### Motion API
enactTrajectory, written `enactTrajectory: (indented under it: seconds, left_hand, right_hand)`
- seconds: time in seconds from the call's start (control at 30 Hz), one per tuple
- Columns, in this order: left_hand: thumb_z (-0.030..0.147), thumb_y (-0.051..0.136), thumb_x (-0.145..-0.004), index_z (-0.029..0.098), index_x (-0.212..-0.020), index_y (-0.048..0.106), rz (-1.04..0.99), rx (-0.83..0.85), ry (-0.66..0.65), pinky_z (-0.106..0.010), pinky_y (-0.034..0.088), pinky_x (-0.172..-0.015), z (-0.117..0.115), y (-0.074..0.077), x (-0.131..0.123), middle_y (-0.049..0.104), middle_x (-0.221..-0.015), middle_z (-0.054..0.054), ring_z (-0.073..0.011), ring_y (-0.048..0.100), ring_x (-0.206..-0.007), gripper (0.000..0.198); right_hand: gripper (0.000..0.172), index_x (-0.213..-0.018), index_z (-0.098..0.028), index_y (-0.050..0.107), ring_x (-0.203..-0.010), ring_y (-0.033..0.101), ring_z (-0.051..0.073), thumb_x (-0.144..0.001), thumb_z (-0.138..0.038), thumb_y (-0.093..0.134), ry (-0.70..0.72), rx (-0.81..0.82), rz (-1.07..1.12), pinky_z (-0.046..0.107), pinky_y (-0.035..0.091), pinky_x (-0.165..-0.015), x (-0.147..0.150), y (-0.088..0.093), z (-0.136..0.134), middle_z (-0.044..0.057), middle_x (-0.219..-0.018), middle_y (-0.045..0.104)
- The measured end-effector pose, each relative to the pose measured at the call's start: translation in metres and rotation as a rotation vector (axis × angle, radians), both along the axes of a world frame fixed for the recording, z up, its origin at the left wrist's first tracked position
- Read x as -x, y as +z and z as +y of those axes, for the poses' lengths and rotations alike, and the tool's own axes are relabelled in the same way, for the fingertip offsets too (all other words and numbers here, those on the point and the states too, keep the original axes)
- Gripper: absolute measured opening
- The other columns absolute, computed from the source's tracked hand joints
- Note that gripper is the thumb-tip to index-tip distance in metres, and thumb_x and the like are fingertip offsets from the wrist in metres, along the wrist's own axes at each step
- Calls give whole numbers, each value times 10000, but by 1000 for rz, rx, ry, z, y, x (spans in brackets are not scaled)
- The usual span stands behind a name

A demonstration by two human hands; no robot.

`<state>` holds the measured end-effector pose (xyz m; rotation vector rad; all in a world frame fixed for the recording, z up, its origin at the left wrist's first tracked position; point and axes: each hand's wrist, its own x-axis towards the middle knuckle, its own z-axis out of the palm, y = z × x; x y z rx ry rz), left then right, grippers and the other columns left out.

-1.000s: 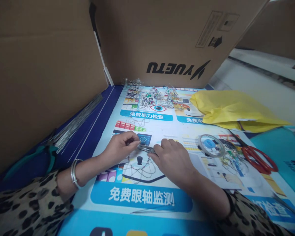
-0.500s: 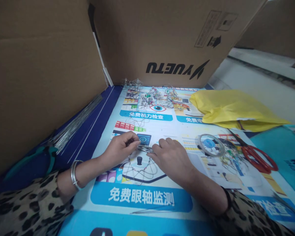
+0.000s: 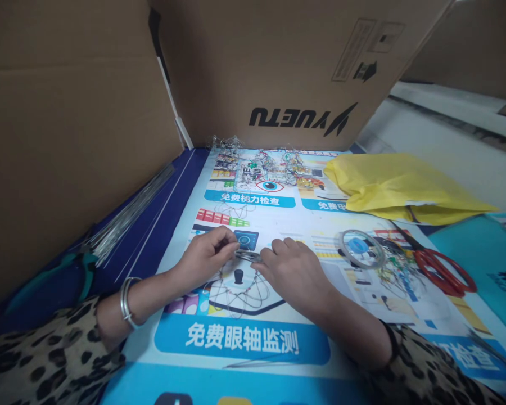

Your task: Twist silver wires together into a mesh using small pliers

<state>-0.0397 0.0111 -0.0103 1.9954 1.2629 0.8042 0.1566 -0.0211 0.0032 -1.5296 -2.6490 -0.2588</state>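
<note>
Between my two hands stretches a silvery bundle of thin wire (image 3: 248, 256), pinched at each end. My left hand (image 3: 208, 250) has thumb and forefinger pressed together on its left end. The fingers of my right hand (image 3: 293, 273) curl over its right end and hide part of it. Below hangs or lies a looped wire piece (image 3: 240, 297) with small beads along it; I cannot tell exactly how it joins the bundle. A few straight wires (image 3: 257, 363) lie on the printed sheet nearer to me.
Tangled beaded wire pieces (image 3: 270, 166) lie at the back against the cardboard box (image 3: 219, 73). To the left are a bundle of straight wires (image 3: 130, 211) and teal-handled pliers (image 3: 86, 273). On the right sit a clear spool (image 3: 377, 261), red-handled scissors (image 3: 444, 273) and a yellow bag (image 3: 405, 183).
</note>
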Motion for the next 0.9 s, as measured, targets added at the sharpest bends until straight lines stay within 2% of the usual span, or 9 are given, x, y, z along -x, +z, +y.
enactTrajectory:
  seconds: [0.67,0.9]
  left_hand:
    - [178,472,-839,178,-789,517,28,-14,-42,-217,412,-620,-2,2,1,621,-652,38,-98,555,-607,67]
    - [136,421,-848,179,-809,512,33,-34,-94,-221,411,-639,-2,2,1,604,-681,31,-101,558,-645,107]
  right_hand:
    - [290,-800,-199,609,-746,512,194,-884,-412,430,-7,42,8,304,254,-602,0,0,2,50,-766,592]
    - [286,-808,-194,607,-747,513,187,-882,-410,436,0,41,9,297,259,-602,-1,0,3,51,-770,593]
